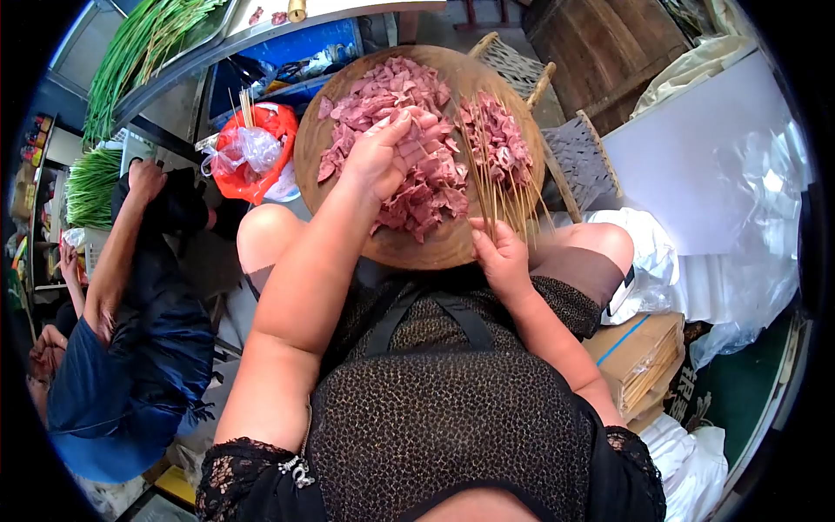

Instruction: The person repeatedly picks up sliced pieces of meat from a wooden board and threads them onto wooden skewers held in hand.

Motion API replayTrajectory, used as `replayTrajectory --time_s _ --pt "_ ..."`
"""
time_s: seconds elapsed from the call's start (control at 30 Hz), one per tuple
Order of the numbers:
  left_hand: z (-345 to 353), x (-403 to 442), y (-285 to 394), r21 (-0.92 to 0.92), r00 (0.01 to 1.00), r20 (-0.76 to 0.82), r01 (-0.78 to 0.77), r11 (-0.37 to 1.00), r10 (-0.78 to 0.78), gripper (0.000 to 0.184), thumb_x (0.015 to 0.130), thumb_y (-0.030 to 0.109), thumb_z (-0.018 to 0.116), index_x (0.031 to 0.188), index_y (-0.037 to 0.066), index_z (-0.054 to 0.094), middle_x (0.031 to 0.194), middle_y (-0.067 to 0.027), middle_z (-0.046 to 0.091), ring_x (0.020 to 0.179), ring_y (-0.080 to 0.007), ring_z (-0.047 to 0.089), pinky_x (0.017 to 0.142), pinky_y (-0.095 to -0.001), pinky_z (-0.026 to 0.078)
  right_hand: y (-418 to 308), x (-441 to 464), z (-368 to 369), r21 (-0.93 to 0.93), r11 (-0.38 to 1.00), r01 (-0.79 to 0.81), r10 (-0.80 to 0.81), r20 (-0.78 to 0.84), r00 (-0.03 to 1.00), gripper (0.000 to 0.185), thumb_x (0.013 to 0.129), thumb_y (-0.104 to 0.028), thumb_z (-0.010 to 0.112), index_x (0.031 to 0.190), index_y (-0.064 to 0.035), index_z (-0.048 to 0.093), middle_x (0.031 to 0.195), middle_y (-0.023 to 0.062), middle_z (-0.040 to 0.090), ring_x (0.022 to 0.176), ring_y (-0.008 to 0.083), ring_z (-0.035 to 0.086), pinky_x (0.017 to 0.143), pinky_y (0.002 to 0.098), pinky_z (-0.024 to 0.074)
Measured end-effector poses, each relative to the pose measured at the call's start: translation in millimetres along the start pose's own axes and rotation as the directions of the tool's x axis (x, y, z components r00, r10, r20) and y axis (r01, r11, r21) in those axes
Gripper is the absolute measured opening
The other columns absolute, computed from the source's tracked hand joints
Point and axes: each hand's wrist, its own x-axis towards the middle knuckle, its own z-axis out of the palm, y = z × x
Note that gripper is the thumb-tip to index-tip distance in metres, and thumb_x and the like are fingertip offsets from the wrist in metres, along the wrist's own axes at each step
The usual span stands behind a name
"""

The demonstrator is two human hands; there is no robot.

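A round wooden board (417,253) lies across the person's lap with a large heap of sliced raw meat (424,204) and a smaller meat pile (497,130) at its right. Above the large heap is my left hand (391,157), palm partly turned up and fingers curled; what lies between them cannot be made out. Near the board's lower right edge, my right hand (503,259) is closed on the ends of thin wooden skewers (489,187). Several skewers fan upward across the smaller pile.
A red bag (283,130) with clear plastic and sticks stands left of the board. Behind it is a blue bin (335,36). A co-worker's arm (113,261) is at the left, near green stalks (93,187). Right are a woven chair (578,161) and cardboard (639,352).
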Motion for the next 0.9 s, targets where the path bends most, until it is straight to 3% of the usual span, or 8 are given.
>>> replayTrajectory --time_s 0.03,0.23,0.43,0.6,0.63,0.67,0.8,0.9 --pt "0 0 -2 -0.052 1.0 0.005 -0.023 0.998 0.023 0.023 0.092 0.017 0.047 0.11 0.001 0.048 0.107 -0.0157 0.059 0.101 -0.0301 0.058 0.086 -0.0399 0.048 1 0 1 -0.002 1.0 -0.007 0.007 0.002 1.0 0.019 0.089 -0.01 0.052 0.106 -0.0019 0.056 0.072 -0.0044 0.05 0.063 0.0033 0.045 0.058 0.0177 0.0389" --pt "1 -2 -9 -0.093 0.998 -0.025 -0.057 0.994 0.055 0.024 0.091 0.015 0.049 0.111 0.002 0.048 0.107 -0.0144 0.059 0.1 -0.027 0.059 0.084 -0.0378 0.049 -3 5 2 -0.07 0.997 0.015 -0.016 -0.011 1.0 0.018 0.089 -0.009 0.051 0.105 -0.0021 0.055 0.073 -0.0047 0.05 0.063 0.0029 0.045 0.058 0.0175 0.0389" --pt "10 -7 -10 0.048 1.0 -0.019 0.021 0.999 -0.021 0.024 0.09 0.019 0.052 0.109 0.005 0.05 0.107 -0.0102 0.06 0.101 -0.0216 0.058 0.081 -0.0322 0.047 -1 7 -3 -0.062 0.998 0.013 -0.012 0.011 1.0 0.018 0.09 -0.01 0.052 0.106 -0.0032 0.056 0.073 -0.0049 0.051 0.062 0.0025 0.045 0.057 0.0169 0.0372" --pt "4 -2 -19 0.089 0.999 -0.019 0.045 0.995 -0.043 0.02 0.091 0.02 0.05 0.105 0.006 0.053 0.11 -0.0115 0.06 0.097 -0.022 0.06 0.08 -0.0327 0.049 -7 8 -1 -0.026 1.0 -0.008 0.008 0.017 1.0 0.019 0.09 -0.011 0.052 0.106 -0.0034 0.055 0.069 -0.0047 0.05 0.058 0.0024 0.043 0.054 0.0169 0.036" --pt "4 -2 -20 0.081 0.998 -0.009 0.06 0.995 -0.06 0.02 0.09 0.02 0.052 0.106 0.009 0.053 0.107 -0.008 0.061 0.093 -0.0171 0.058 0.079 -0.0303 0.048 -7 10 0 -0.026 1.0 -0.008 0.008 0.016 1.0 0.019 0.09 -0.011 0.052 0.106 -0.0034 0.055 0.069 -0.0047 0.05 0.058 0.0024 0.043 0.054 0.0169 0.036" --pt "3 -2 -21 0.073 0.997 0.002 0.075 0.994 -0.075 0.02 0.09 0.021 0.054 0.107 0.012 0.054 0.104 -0.0044 0.063 0.09 -0.0122 0.057 0.078 -0.0279 0.046 -7 12 0 0.023 0.999 -0.035 0.034 0.034 0.999 0.019 0.089 -0.011 0.052 0.107 -0.0036 0.055 0.068 -0.0042 0.05 0.056 0.0025 0.042 0.052 0.0167 0.0354" --pt "4 -3 -21 0.047 0.997 -0.055 0.047 0.998 -0.045 0.019 0.091 0.021 0.051 0.105 0.009 0.054 0.103 -0.0061 0.063 0.088 -0.013 0.059 0.075 -0.0287 0.047 -17 14 6 0.161 0.971 -0.174 0.16 0.097 0.982 0.022 0.089 -0.013 0.053 0.109 -0.0045 0.054 0.067 -0.0024 0.052 0.05 0.0027 0.042 0.046 0.0161 0.0326" --pt "2 -2 -15 0.068 0.993 -0.067 -0.09 0.994 0.094 0.02 0.093 0.02 0.046 0.107 0.007 0.051 0.1 -0.0092 0.063 0.085 -0.0178 0.061 0.072 -0.0304 0.049 -30 6 8 0.094 0.944 -0.315 0.301 0.137 0.944 0.024 0.089 -0.015 0.053 0.111 -0.0052 0.053 0.067 -0.0017 0.053 0.047 0.003 0.041 0.042 0.0158 0.0307"
